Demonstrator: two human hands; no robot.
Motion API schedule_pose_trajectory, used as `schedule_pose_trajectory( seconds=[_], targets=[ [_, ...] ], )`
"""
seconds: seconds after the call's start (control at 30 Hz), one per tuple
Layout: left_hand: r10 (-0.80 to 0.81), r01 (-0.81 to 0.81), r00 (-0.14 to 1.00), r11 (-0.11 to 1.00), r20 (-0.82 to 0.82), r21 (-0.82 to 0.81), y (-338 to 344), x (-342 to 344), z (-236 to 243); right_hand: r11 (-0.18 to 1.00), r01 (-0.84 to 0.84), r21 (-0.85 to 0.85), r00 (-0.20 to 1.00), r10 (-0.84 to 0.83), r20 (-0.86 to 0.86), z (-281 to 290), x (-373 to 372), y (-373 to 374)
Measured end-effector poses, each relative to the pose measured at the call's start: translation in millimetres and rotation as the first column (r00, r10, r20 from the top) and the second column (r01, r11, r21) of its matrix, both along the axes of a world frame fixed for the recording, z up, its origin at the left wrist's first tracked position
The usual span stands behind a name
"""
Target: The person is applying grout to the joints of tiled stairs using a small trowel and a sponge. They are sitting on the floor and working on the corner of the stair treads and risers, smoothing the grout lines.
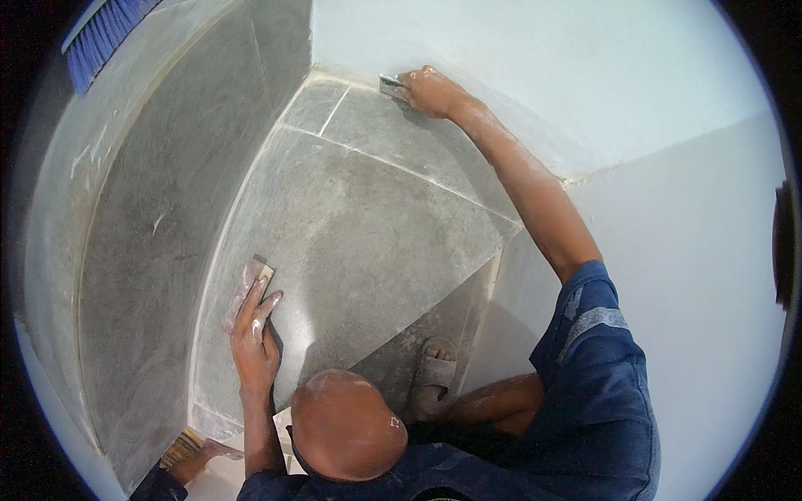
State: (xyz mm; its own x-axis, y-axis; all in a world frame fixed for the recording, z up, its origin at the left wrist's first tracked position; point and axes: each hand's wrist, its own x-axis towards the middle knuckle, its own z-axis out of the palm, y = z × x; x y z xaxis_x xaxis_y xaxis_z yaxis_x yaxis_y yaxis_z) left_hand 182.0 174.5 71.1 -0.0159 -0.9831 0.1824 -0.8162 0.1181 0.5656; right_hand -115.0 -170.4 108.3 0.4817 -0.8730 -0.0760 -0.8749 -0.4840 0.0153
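Note:
My right hand (430,92) reaches far forward and is closed on a small flat-bladed scraper (391,86). The blade is at the edge where the grey tiled surface (368,217) meets the white wall (501,50), close to the corner. Nearer me on the left, my left hand (255,334), smeared with white, has its fingers closed on a flat rectangular, dusty pinkish-grey tool (246,292) resting against the tiles. The kind of this tool cannot be made out. Pale filler-like lines (334,111) run along the tile joints.
A bent bare knee (347,426) and a sandalled foot (439,363) take up the lower middle. Dark grey tiles (159,234) rise on the left. Blue brush bristles (100,46) show at the upper left. At the lower left is a bare limb (196,463) with a dark cuff, its owner unclear.

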Motion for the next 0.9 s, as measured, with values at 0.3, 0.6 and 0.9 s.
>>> schedule_pose_trajectory(
  seconds=[0.3,0.6,0.9],
  targets=[
    [-0.012,0.011,0.996,1.000,-0.090,-0.005,-1,2,3,0.998,-0.055,-0.025,0.998,0.055,-0.001,-5,22,-12],
    [0.022,-0.020,0.991,1.000,-0.131,0.015,0,2,2,0.996,-0.086,-0.011,0.994,0.086,0.069,5,43,-26],
    [0.018,-0.018,0.989,1.000,-0.149,0.002,-1,1,3,0.982,-0.103,-0.156,0.992,0.114,0.063,-21,56,-41]
  ],
)
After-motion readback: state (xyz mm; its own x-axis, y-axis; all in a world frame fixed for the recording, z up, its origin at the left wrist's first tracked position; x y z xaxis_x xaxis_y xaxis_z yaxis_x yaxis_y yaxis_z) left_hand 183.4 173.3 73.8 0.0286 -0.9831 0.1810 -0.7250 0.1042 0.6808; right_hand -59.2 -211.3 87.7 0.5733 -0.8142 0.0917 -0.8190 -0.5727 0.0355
